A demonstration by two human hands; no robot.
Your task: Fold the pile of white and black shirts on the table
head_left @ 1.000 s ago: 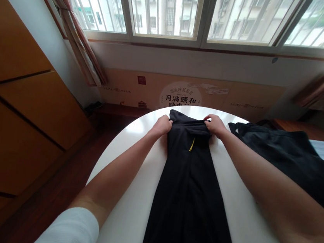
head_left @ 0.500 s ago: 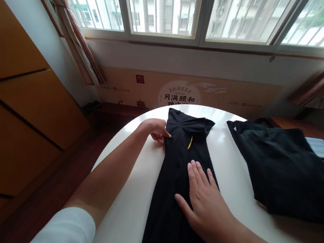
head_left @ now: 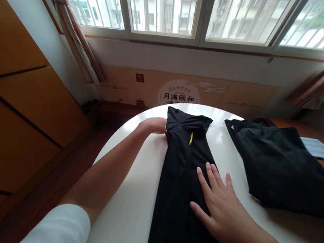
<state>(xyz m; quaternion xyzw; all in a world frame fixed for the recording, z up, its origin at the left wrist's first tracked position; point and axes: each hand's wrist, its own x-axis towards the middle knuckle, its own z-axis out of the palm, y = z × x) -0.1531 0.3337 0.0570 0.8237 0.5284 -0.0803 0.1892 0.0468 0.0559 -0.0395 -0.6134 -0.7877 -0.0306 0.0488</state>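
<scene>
Black jacket (head_left: 178, 193), perhaps, hem cut off

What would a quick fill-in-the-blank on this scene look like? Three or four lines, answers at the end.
The zipper on the black garment is ____.
That garment lies on a round table with a ____ top.
A second black garment lies to the person's ____ of it.
The right hand rests on the first garment with its palm ____.

Missing words: yellow; white; right; down.
</scene>
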